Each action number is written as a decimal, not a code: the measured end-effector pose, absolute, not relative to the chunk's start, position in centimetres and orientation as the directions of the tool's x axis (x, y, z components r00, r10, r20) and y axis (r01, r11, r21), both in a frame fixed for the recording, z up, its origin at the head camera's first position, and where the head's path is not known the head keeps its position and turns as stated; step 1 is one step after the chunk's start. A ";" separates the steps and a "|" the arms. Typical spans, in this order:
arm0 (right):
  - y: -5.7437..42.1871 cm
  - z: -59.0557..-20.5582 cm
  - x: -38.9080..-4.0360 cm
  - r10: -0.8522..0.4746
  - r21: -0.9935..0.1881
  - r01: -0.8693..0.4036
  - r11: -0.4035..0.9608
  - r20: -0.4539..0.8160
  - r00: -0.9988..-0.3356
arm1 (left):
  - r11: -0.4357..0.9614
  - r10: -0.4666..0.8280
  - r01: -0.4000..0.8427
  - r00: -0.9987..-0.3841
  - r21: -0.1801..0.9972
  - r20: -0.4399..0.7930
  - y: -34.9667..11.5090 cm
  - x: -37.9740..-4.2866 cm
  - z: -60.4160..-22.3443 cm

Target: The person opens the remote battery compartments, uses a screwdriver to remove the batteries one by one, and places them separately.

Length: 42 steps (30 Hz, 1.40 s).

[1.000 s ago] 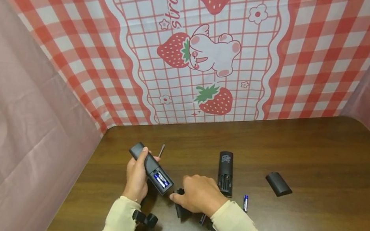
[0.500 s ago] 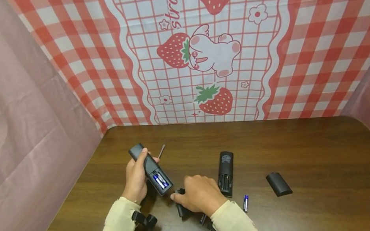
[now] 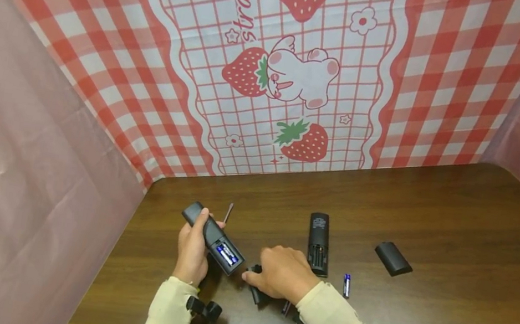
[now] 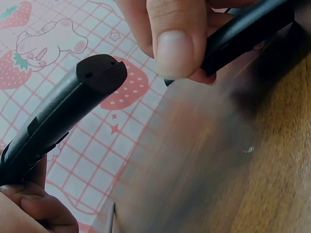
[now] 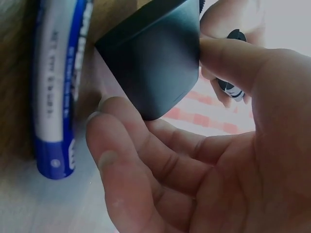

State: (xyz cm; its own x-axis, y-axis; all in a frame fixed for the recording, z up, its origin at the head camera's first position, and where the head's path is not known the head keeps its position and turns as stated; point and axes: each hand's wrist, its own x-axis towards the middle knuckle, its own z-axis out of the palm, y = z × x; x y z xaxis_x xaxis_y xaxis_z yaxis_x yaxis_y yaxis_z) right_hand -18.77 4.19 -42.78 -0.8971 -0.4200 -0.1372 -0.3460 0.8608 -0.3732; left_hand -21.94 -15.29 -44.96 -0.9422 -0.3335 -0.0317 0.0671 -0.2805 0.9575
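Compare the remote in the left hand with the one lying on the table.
The held remote is gripped by the left hand; the table remote lies on the table.
The held remote contains blue-and-white batteries; the table remote's battery bay shows none.
In the head view, the held remote slants down rightward; the table remote runs nearly vertically.
Shared: both are dark, with open bays facing the head camera.

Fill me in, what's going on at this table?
A person's left hand holds a remote, uncovered at one end with batteries showing inside. Their right hand grips a black cover close by, apart from that remote. A second remote lies open on the table and seems to hold no batteries. A loose battery and another cover lie to its right.
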 end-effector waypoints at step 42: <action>4.6 -43.4 -18.5 -0.422 -0.300 -0.402 0.865 -0.002 -0.907 | -0.363 -0.281 0.061 -0.958 0.930 -0.047 -12.9 -21.9 -44.5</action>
State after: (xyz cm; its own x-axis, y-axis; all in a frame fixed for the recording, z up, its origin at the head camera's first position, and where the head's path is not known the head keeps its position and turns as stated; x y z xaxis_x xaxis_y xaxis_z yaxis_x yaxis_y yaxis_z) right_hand -18.47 4.61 -43.40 -0.9068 -0.4215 -0.0019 -0.4016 0.8653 -0.2998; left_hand -21.86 -12.89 -44.47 -0.9584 -0.2814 -0.0472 0.0606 -0.3625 0.9300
